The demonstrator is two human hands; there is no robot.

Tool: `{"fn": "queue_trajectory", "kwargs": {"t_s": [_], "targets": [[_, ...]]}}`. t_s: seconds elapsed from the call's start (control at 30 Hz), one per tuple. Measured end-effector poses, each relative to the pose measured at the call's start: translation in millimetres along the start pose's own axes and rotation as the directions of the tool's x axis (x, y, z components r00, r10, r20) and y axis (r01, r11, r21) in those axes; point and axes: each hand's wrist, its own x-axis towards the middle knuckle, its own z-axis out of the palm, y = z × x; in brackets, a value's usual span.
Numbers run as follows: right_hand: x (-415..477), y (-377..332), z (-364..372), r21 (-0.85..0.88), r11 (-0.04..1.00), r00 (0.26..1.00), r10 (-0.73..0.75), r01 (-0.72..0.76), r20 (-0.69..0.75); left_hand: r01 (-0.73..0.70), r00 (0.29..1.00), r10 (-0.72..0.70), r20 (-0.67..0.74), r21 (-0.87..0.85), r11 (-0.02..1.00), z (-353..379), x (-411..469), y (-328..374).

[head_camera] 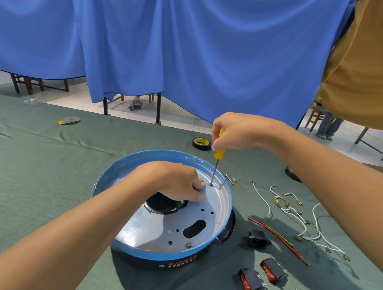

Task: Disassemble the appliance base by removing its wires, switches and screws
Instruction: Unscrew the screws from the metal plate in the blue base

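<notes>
The round appliance base (147, 248) with a blue rim and a silver metal plate lies in front of me on the green cloth. My right hand (236, 132) grips a yellow-handled screwdriver (219, 156) held upright, its tip on a screw (211, 184) at the plate's far edge. My left hand (174, 182) rests on the plate beside that screw, fingers curled against the metal. White wires (294, 213), a red and green wire (279, 239), a black socket (257, 237) and three red rocker switches (272, 270) lie loose on the cloth to the right.
A black tape roll (201, 143) lies behind the base. Two small metal pins (230, 178) rest by the rim. A yellow-edged scrap (70, 120) lies far left. A blue curtain hangs behind the table, and a person in a mustard top (368, 66) stands at the right.
</notes>
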Motion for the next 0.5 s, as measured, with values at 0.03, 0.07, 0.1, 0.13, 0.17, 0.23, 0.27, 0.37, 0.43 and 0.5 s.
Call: {"fn": "queue_trajectory", "kwargs": {"t_s": [0.03, 0.07, 0.1, 0.13, 0.17, 0.23, 0.27, 0.37, 0.43, 0.5], "targets": [[0.9, 0.8, -0.7, -0.016, 1.0, 1.0, 0.009, -0.009, 0.016, -0.003, 1.0, 0.003, -0.002, -0.001, 1.0, 0.1, -0.1, -0.3], [1.4, 2.0, -0.6, -0.043, 0.999, 1.0, 0.024, -0.024, 0.011, -0.005, 1.0, 0.005, -0.004, -0.002, 1.0, 0.4, -0.2, -0.7], [1.4, 2.8, 0.3, -0.067, 0.997, 0.999, 0.042, -0.043, -0.021, -0.006, 1.0, 0.006, -0.004, -0.002, 1.0, 0.6, -0.2, -1.0], [1.1, 3.5, 1.1, -0.073, 0.996, 0.997, 0.05, -0.054, -0.058, -0.006, 1.0, 0.006, -0.004, -0.001, 1.0, 0.7, -0.1, -1.2], [0.7, 3.4, 1.8, -0.058, 0.997, 0.996, 0.045, -0.049, -0.074, -0.006, 1.0, 0.006, -0.004, 0.001, 1.0, 0.8, 0.1, -1.4], [-0.2, 2.7, 1.6, 0.012, 1.0, 0.999, 0.002, -0.001, -0.042, -0.001, 1.0, 0.001, -0.003, 0.001, 1.0, 0.9, 0.3, -1.2], [-0.8, 2.3, 0.1, 0.037, 0.999, 1.0, -0.017, 0.017, -0.016, 0.001, 1.0, -0.001, -0.001, -0.001, 1.0, 0.9, 0.5, -0.9], [-0.6, 1.9, -1.4, 0.007, 1.0, 1.0, -0.004, 0.004, 0.004, -0.002, 1.0, 0.002, -0.001, -0.005, 1.0, 0.5, 0.4, -0.7], [-1.0, 2.1, 0.7, -0.042, 0.998, 0.997, 0.039, -0.042, -0.072, -0.005, 1.0, 0.005, 0.0, -0.006, 1.0, 0.3, -0.1, -0.7], [-0.8, 0.7, 1.7, -0.016, 0.999, 0.997, 0.031, -0.032, -0.07, -0.004, 1.0, 0.004, 0.0, -0.003, 1.0, 0.4, -0.3, -0.8]]}}
